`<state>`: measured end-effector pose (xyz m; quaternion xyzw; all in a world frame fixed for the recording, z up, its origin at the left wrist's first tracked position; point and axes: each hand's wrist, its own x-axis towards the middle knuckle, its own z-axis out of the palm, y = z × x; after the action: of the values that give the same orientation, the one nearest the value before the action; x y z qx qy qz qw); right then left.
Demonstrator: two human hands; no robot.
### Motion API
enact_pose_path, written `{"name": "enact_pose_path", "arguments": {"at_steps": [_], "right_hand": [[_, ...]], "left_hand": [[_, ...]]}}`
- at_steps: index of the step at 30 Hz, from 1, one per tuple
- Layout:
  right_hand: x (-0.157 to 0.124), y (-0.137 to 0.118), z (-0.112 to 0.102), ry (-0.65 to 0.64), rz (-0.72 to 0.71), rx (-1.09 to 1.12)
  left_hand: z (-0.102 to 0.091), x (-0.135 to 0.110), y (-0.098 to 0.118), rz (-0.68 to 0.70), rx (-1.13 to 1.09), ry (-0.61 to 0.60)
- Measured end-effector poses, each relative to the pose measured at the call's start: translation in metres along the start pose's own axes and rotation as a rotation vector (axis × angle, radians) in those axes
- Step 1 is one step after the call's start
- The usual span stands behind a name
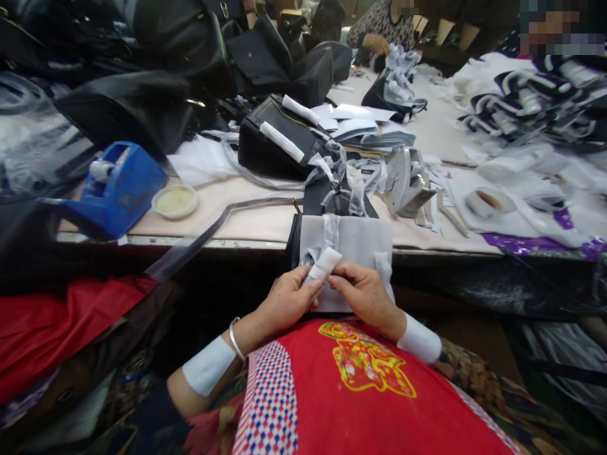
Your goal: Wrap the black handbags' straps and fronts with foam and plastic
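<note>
Between my hands is a short rolled piece of white foam wrap (325, 263), tilted over a black bag. My left hand (293, 292) pinches its lower end between thumb and fingers. The fingertips of my right hand (363, 289) are pressed together at its right side. What the wrap goes round is hidden. Beneath, a pale translucent sheet (360, 243) covers the face of the black bag (294, 237), which leans at the table edge. Its strap (227, 212), in clear plastic, runs off to the left.
Left on the table are a blue tape dispenser (126, 189) and a round tub (175, 201). Ahead lies another black bag (272, 139) with white foam rolls. A metal tape dispenser (408, 183) and a tape roll (490, 201) stand right. A co-worker's hand (377, 44) works behind.
</note>
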<state>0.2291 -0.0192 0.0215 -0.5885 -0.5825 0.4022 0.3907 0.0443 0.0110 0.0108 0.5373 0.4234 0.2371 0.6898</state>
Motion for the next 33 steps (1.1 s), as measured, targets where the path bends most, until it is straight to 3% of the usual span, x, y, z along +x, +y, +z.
{"name": "enact_pose_path", "arguments": {"at_steps": [4,11,16,20,23,25,28,30,33], "right_hand": [[0.008,0.006,0.003,-0.006,-0.012,0.034],[0.015,0.009,0.002,-0.141,0.088,0.155],[0.018,0.009,0.007,-0.168,0.085,0.164],[0.016,0.008,0.011,-0.134,0.046,-0.003],[0.006,0.007,0.002,0.03,-0.119,-0.356],[-0.001,0.005,-0.005,0.151,-0.376,-0.588],[-0.005,0.002,-0.01,0.124,-0.759,-0.794],[-0.002,-0.002,-0.007,0.069,-0.819,-0.853],[0.005,-0.009,-0.005,0.023,-0.727,-0.747]], "left_hand": [[-0.009,0.0,0.004,-0.022,-0.14,-0.108],[-0.013,0.003,-0.001,-0.041,-0.258,-0.158],[-0.009,0.005,0.0,-0.068,-0.233,-0.159],[-0.002,0.003,0.002,-0.078,-0.173,-0.065],[0.001,0.002,0.004,-0.073,-0.173,-0.048],[0.002,0.001,0.006,-0.072,-0.191,-0.051],[0.003,0.003,0.009,-0.075,-0.175,-0.072],[0.004,0.003,0.01,-0.073,-0.155,-0.08],[0.003,0.0,0.008,-0.057,-0.191,-0.104]]}}
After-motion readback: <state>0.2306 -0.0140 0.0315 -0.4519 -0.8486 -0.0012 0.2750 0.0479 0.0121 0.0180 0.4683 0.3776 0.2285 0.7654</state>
